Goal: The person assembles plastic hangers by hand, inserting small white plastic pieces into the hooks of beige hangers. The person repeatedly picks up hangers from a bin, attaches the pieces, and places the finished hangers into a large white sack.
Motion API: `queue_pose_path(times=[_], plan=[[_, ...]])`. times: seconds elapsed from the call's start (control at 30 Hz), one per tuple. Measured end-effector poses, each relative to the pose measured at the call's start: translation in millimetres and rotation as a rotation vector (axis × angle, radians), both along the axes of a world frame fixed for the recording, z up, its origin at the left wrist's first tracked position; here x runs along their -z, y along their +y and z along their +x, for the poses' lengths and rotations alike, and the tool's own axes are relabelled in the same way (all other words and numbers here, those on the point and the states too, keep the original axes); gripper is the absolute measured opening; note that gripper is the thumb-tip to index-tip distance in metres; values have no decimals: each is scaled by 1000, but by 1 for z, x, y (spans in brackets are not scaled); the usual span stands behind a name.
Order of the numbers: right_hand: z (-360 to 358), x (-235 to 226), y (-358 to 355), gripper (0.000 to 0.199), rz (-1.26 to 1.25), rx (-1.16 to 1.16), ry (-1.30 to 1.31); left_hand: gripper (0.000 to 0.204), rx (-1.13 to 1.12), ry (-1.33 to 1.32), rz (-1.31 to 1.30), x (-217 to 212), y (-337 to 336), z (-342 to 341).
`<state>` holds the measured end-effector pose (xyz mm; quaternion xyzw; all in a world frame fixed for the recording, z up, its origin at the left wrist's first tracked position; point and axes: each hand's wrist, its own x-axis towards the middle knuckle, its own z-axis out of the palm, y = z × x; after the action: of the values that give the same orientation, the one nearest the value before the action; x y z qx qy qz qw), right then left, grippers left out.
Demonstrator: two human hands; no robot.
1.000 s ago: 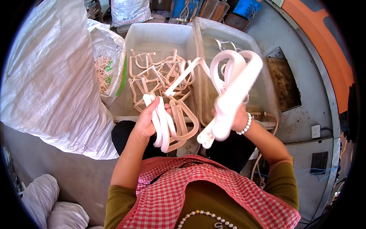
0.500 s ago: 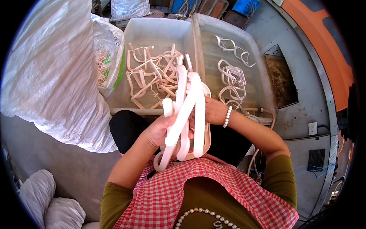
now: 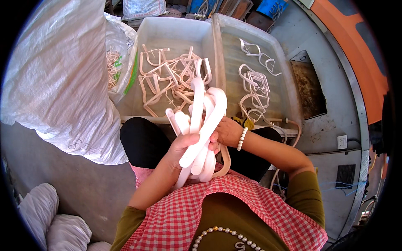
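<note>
Since a moment ago, both hands have drawn the white hangers point(image 3: 200, 127) closer over the lap. Left hand point(image 3: 181, 147) wraps the bundle from below; right hand point(image 3: 228, 131), wrist bent inward, grips its far side. Beyond, two bins point(image 3: 215, 46) hold loose hangers.

A bundle of white plastic hangers point(image 3: 200, 129) is held upright, a little tilted, over the lap. The pieces are thick, smooth and curved at the top, lying close together in one stack.
</note>
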<state>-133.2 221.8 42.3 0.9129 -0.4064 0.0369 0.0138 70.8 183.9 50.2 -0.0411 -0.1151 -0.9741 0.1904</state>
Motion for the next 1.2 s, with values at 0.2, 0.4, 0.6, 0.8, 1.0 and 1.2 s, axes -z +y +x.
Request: queue_pose_path(times=[0.2, 0.4, 0.6, 0.8, 1.0, 1.2], plan=[[-5, -32, 11, 47, -1, 140, 231, 65, -124, -17, 123, 28, -13, 3], [3, -70, 24, 37, -8, 394, -27, 53, -318, -106, 80, 34, -21, 4], [82, -73, 35, 28, -37, -5, -241, 28, -414, -234, 130, 43, -38, -6], [91, -24, 27, 7, -144, -145, -195, 26, -332, -278, 154, 46, -37, -10], [92, -24, 20, 11, -246, -239, -177, 27, -299, -208, 174, 39, -38, -3], [85, -19, 26, 17, -211, -224, -199, 36, -332, -240, 154, 40, -44, -3]])
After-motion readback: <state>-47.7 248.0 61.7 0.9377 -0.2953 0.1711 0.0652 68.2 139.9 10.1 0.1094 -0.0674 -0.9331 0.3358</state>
